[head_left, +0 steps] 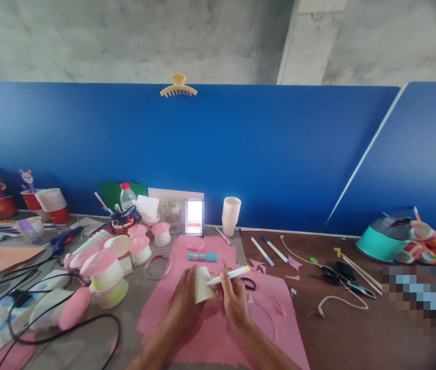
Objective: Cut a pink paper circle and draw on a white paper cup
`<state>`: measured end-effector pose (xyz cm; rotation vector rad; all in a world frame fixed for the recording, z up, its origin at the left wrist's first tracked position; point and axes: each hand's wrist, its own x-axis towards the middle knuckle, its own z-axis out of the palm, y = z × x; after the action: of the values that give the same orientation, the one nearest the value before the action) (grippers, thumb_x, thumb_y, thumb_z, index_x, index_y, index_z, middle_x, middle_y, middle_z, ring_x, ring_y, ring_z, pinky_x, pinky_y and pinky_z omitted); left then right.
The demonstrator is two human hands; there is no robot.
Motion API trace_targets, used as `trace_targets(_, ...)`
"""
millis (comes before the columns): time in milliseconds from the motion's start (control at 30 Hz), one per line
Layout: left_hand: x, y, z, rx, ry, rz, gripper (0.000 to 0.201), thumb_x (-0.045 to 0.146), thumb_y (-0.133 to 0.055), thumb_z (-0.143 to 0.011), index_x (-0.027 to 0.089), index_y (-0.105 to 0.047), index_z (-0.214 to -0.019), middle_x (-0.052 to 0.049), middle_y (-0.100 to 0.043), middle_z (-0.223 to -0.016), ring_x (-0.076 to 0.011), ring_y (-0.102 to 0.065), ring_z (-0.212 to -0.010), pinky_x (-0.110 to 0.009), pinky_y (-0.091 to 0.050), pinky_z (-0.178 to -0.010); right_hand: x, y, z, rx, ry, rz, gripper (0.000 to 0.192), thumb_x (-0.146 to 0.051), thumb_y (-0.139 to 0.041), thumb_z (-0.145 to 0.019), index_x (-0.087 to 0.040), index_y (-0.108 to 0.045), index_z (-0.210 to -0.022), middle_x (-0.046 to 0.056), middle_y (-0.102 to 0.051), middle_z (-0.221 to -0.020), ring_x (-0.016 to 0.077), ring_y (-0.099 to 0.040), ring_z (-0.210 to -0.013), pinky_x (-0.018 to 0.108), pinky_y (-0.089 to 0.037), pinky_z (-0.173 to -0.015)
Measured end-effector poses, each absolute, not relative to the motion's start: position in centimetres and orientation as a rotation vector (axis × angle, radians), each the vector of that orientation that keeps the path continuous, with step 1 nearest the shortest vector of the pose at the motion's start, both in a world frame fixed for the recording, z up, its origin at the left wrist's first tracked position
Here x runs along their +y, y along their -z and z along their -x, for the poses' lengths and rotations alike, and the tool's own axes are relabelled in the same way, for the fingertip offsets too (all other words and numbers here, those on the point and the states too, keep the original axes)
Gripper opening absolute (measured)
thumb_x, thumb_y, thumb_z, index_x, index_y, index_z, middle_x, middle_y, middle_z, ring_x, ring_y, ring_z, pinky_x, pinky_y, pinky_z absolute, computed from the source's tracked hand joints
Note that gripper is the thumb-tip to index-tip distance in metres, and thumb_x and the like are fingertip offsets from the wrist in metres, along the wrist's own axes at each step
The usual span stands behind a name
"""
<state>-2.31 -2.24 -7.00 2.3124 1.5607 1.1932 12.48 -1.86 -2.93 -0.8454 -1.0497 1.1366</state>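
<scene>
My left hand (184,298) is wrapped round a small pale paper cup (203,284), tilted, with a yellowish tint on its lower part. In my right hand (235,300) is a white marker (235,274) with a yellow end; its other end points at the cup's side and seems to touch it. Both hands are over sheets of pink paper (275,293). A black scissor handle (249,283) shows beside my right fingers, the rest mostly hidden. Just beyond the cup lies a blue glue stick (202,257). My left fingertips are partly hidden behind the cup.
Left stand cups with pink paper rims (104,277), a roll of tape (157,266) and black cables (63,336). Behind are a stack of white cups (231,216) and a glowing phone (194,216). Right lie markers (263,251), a white cable (341,298) and a teal container (383,239).
</scene>
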Motion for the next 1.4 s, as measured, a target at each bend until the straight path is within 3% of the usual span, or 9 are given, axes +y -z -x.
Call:
trace_targets(367, -2.1, 7.1, 2.3, 1.535, -1.226, -2.351, 0.053, 0.024, -0.056, -0.088, 0.011, -0.043, -0.137, -0.019, -0.064, -0.118, -0.0335, -0.064, -0.111, -0.051, -0.056, -0.093, -2.1, 3.7, -12.7, -1.195, -1.087, 0.830, 0.051, -0.067, -0.058, -0.088, -0.020, -0.058, -0.070, -0.002, -0.051, -0.058, 0.0124, -0.045, -0.051, 0.024, -0.042, -0.046)
trace_targets(600, -2.6, 6.3, 2.1, 1.601, -1.168, -2.245, 0.052, 0.026, -0.058, -0.087, 0.013, -0.045, -0.136, -0.018, -0.064, -0.120, -0.0319, -0.065, -0.110, -0.049, -0.057, -0.092, -1.9, 3.0, -12.7, -1.045, -1.155, 0.850, 0.052, -0.064, -0.073, -0.076, -0.022, -0.047, -0.058, -0.006, -0.039, -0.050, 0.0092, -0.034, -0.046, 0.022, -0.035, -0.044)
trace_targets(967, -2.0, 6.9, 2.2, 1.538, -1.209, -2.313, 0.047, 0.024, -0.054, -0.086, 0.012, -0.048, -0.132, -0.019, -0.066, -0.115, -0.0323, -0.066, -0.106, -0.051, -0.057, -0.089, -1.9, 3.7, -12.8, -1.174, -1.166, 0.800, 0.049, -0.065, -0.062, -0.085, -0.018, -0.061, -0.072, 0.000, -0.056, -0.062, 0.0129, -0.049, -0.055, 0.024, -0.044, -0.052)
trace_targets(1167, -2.4, 6.1, 2.0, 1.563, -1.177, -2.257, 0.048, 0.029, -0.057, -0.088, 0.011, -0.049, -0.132, -0.019, -0.065, -0.117, -0.0335, -0.065, -0.109, -0.050, -0.056, -0.090, -1.6, 3.7, -13.0, -1.095, -1.161, 0.865, 0.051, -0.063, -0.071, -0.078, -0.021, -0.049, -0.059, -0.005, -0.042, -0.050, 0.0095, -0.037, -0.046, 0.023, -0.034, -0.044)
trace_targets(1400, -2.7, 6.0, 2.2, 1.563, -1.104, -2.243, 0.050, 0.033, -0.052, -0.091, 0.011, -0.046, -0.136, -0.022, -0.063, -0.122, -0.0339, -0.065, -0.110, -0.050, -0.056, -0.090, -1.6, 3.4, -12.7, -1.001, -1.184, 0.859, 0.049, -0.062, -0.072, -0.077, -0.020, -0.054, -0.059, -0.004, -0.045, -0.050, 0.0091, -0.038, -0.045, 0.022, -0.033, -0.044)
